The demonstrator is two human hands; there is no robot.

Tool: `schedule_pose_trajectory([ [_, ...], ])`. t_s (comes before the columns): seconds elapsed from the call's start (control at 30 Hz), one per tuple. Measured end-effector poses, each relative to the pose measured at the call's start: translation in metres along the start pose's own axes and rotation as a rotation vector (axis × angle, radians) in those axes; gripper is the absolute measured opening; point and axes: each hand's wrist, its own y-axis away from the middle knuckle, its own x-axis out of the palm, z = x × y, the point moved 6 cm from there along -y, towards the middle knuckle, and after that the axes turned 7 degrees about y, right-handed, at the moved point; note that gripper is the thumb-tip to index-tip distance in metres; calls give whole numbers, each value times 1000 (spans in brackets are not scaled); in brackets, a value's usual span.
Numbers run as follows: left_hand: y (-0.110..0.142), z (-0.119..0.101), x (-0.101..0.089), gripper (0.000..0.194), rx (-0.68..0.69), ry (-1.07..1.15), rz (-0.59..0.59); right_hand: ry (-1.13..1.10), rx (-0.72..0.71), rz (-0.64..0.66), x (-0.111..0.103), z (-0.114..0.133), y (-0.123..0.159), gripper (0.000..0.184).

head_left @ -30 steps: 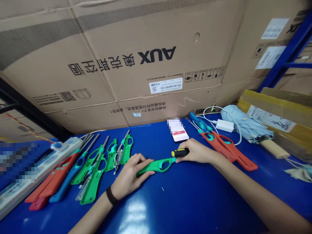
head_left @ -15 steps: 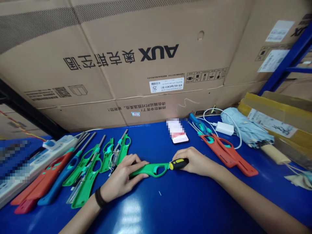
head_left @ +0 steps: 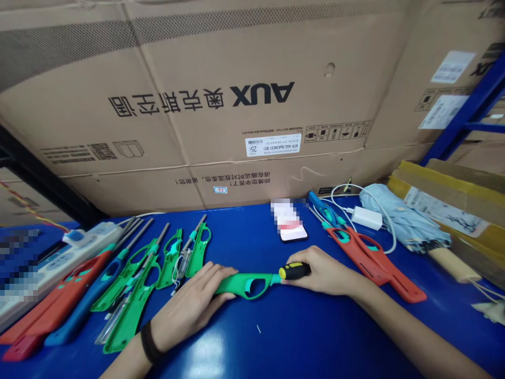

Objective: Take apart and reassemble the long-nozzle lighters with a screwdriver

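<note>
My left hand (head_left: 199, 297) is closed around the rear of a green gas lighter (head_left: 231, 285) with a finger loop, which lies on the blue table. In my right hand (head_left: 317, 271) is a screwdriver (head_left: 294, 271) with a black and yellow handle; its shaft cannot be made out. The fingers of that hand also meet the lighter's turquoise collar (head_left: 277, 279), and the nozzle beyond is hidden by them. Opened green lighter shells (head_left: 136, 316) with metal tubes and inner parts lie left of my left hand.
Orange lighters (head_left: 366, 260) and a blue one (head_left: 321, 207) lie right, near a white charger (head_left: 366, 217) and folded umbrella (head_left: 402, 213). A phone (head_left: 292, 231) lies behind my hands. Left are a power strip (head_left: 51, 263), more orange lighters (head_left: 67, 295) and another blue lighter (head_left: 84, 302). A large carton (head_left: 216, 52) stands behind.
The screwdriver handle dipped level with the lighter's front, then rose slightly above its collar. Both hands keep their hold, and the view has shifted a little.
</note>
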Motion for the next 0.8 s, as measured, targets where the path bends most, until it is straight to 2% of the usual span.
schedule_pose_trajectory([
  [0.3,7,2,5,31,-1,28,-11,11,2,12,3,6,3,15],
  [0.47,4,2,1,28,-43,105,2,43,-21,-16,-1,12,3,10],
  [0.63,1,2,-2,26,-83,195,34,42,-44,-103,-7,19,4,19],
  [0.73,2,0,-2,27,-78,188,32,63,-81,-96,-7,23,5,12],
  [0.8,3,-1,-1,27,-66,168,17,67,-98,-70,-6,24,5,14],
])
